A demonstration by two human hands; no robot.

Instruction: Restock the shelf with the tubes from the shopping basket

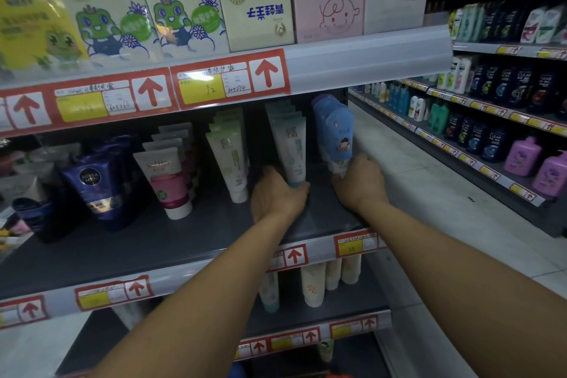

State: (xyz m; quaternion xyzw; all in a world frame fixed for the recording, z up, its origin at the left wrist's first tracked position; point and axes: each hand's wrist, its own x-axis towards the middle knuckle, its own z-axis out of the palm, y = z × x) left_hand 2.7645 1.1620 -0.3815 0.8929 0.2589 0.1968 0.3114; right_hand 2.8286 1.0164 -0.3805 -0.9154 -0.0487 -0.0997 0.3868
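The shelf [171,242] is already partly stocked: rows of tubes stand cap-down along its back half, while the dark front strip is bare. From left to right are seen dark blue tubes [93,184], white tubes with pink bands [167,175], white and green tubes [228,156], a row of pale teal tubes [290,147] and, at the right end, a row of blue tubes [336,135].

The front tube of the teal row is grasped near its cap by the left hand [276,193], fingers curled round it. The base of the front blue tube is gripped by the right hand [360,184]. Both tubes are upright and touching the shelf board, so they appear to be in the course of being seated or straightened.

The shopping basket is not in view, so the number of tubes left cannot be told. Room remains in front of every row, so further stocking is judged possible.
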